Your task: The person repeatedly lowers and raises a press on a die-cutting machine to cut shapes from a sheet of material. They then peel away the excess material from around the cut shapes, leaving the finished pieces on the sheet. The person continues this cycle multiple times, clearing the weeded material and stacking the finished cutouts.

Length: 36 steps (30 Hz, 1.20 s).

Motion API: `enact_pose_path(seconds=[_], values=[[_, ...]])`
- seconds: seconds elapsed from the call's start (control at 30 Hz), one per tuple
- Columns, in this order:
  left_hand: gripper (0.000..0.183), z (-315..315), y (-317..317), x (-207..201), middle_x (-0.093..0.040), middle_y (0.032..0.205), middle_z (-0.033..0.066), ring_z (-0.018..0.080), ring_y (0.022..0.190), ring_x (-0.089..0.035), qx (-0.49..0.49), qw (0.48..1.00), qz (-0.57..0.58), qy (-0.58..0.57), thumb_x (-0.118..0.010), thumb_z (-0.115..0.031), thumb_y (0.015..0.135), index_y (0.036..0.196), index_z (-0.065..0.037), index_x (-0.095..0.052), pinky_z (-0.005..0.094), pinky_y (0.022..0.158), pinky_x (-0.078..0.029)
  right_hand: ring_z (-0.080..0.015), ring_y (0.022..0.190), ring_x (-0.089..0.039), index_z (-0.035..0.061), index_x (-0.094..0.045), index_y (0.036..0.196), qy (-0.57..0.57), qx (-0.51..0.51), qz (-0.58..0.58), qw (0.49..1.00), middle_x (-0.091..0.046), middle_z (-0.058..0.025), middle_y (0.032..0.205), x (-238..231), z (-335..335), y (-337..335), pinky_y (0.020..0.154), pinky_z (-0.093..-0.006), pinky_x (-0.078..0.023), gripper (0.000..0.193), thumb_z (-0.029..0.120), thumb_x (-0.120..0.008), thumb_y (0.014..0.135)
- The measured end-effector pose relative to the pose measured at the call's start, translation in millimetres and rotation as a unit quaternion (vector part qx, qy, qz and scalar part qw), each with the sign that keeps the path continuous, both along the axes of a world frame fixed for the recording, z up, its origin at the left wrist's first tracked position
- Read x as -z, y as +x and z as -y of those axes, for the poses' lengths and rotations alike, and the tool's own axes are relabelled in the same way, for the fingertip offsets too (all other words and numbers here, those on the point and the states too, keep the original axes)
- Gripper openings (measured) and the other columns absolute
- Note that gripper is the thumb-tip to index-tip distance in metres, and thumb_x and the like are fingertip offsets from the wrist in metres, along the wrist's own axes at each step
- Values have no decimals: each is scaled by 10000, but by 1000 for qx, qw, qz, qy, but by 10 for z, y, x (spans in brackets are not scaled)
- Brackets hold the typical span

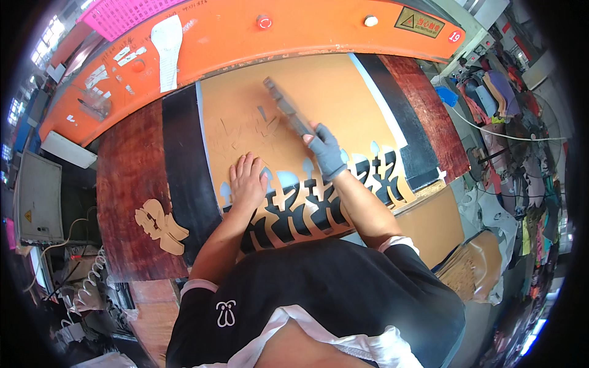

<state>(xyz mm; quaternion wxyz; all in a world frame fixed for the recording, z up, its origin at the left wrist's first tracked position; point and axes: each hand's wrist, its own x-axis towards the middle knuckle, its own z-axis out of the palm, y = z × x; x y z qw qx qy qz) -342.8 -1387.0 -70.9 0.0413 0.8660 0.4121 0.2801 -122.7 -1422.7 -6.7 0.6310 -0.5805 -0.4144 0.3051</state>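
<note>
Orange press bed (307, 37): 1 tan sheet (319, 98) (2 hands (248, 181)), 1 cutting die (288, 109).

Tan sheet (307, 104) lies flat, cut-outs along its near edge; grey cutting die (287, 107) on top.

Tan flat leather sheet (307, 104): plain orange-tan, near edge patterned with cut-out gaps showing pale blue and black. Grey long metal cutting die (286, 108): dull grey. Right hand (325, 151): blue-grey glove. Black flat mat (184, 165): solid black. Orange curved machine beam (257, 37): bright orange. Tan stacked cut leather pieces (161, 226): pale tan on red-brown table (129, 184).
</note>
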Motion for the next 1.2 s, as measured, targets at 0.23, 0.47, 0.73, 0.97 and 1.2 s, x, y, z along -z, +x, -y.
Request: enact_pose_path(seconds=[0.23,0.47,0.73,0.97,1.2], values=[[450,-25,35,-4,-456,1315,173,328,1246,-393,-4,1000,2,16,-596,-189,796,1211,-36,-509,466,1037,-272,-365,979,-512,-2,-549,1155,-20,104,449,887,-541,-203,1058,180,210,400,848,-420,-441,716,355,-784,580],[448,-56,35,6,-456,1317,165,317,1253,-382,1,1000,-4,29,-584,-235,803,1199,-38,-516,472,1041,-260,-368,976,-518,17,-557,1156,-65,90,478,872,-550,-204,1050,203,212,289,868,-418,-434,729,399,-784,579],[440,-74,33,28,-453,1326,148,306,1258,-381,-1,1000,0,24,-582,-237,809,1202,-49,-518,481,1043,-258,-268,1000,-614,-35,-539,1169,-96,52,148,983,-610,-195,1121,40,218,735,853,-334,-473,577,377,-667,787],[442,-95,54,2,-448,1333,143,305,1263,-378,-9,1000,-14,4,-580,-235,810,1208,-53,-516,490,1047,-250,-357,950,-562,-41,-514,1171,-23,63,486,871,-581,-214,1037,147,315,447,841,-403,-453,709,384,-764,662],[431,-112,67,5,-440,1338,139,304,1267,-373,-6,1000,-4,5,-576,-229,814,1203,-52,-520,485,1049,-247,-318,926,-569,-30,-500,1181,-23,46,489,871,-575,-198,1017,140,228,503,811,-379,-469,725,365,-792,648]])
